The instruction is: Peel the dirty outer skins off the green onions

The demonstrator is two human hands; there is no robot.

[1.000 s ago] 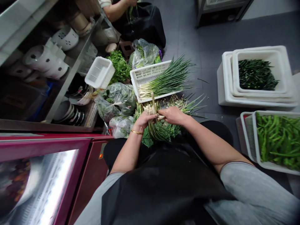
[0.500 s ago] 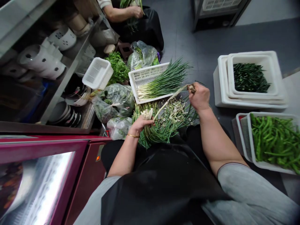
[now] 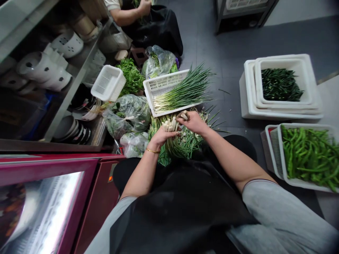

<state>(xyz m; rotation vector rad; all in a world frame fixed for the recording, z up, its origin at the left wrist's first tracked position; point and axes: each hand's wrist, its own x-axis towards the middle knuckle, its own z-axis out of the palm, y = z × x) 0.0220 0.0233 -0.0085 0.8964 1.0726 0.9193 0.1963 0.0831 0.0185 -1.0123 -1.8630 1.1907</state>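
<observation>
My left hand (image 3: 160, 137) is closed around a bunch of scallions (image 3: 171, 124), white ends up, with the green tops hanging down over my lap. Against the right side of that bunch, my right hand (image 3: 195, 122) is closed, its fingertips at the white stalks. Pale, brownish scallion peelings (image 3: 184, 115) stick out of its fist. Just beyond both hands, a white slotted basket (image 3: 161, 84) carries cleaned scallions (image 3: 182, 92) laid side by side. Loose scallions (image 3: 156, 127) and scraps lie under and around my hands, partly hidden by them.
To the right stand stacked white tubs (image 3: 247, 95) with cut dark greens and a basket (image 3: 280, 155) of green peppers. Bagged vegetables (image 3: 129, 114), leafy greens (image 3: 129, 76) and a small white basket (image 3: 108, 83) sit left, beside a shelf (image 3: 79, 77). A co-worker's hand (image 3: 144, 7) holds greens.
My right hand has come back left from its outstretched position to the bunch. The long pale strip stretched between the hands is no longer visible. The co-worker's hand has moved up and left.
</observation>
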